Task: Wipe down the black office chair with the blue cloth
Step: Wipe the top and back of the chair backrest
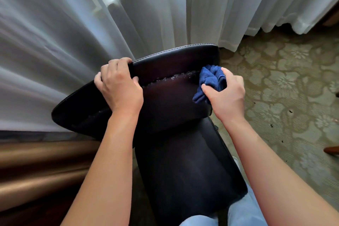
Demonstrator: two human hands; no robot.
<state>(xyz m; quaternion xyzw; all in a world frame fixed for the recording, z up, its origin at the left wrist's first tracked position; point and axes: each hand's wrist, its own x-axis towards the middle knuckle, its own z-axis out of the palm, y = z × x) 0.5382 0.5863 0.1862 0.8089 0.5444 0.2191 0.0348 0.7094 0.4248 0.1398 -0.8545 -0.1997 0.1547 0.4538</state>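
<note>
The black office chair (170, 101) fills the middle of the view, its leather backrest tipped toward me above the seat (185, 167). My left hand (119, 86) grips the backrest's top edge at the left. My right hand (225, 95) is shut on the bunched blue cloth (211, 79) and presses it against the right side of the backrest. A line of pale crumbs or droplets (172, 77) runs along a seam of the backrest, just left of the cloth.
White sheer curtains (91, 24) hang right behind the chair. Green floral carpet (284, 88) spreads to the right. A brown wooden ledge (36, 161) lies at the lower left. My legs in light blue jeans (242, 214) stand below the seat.
</note>
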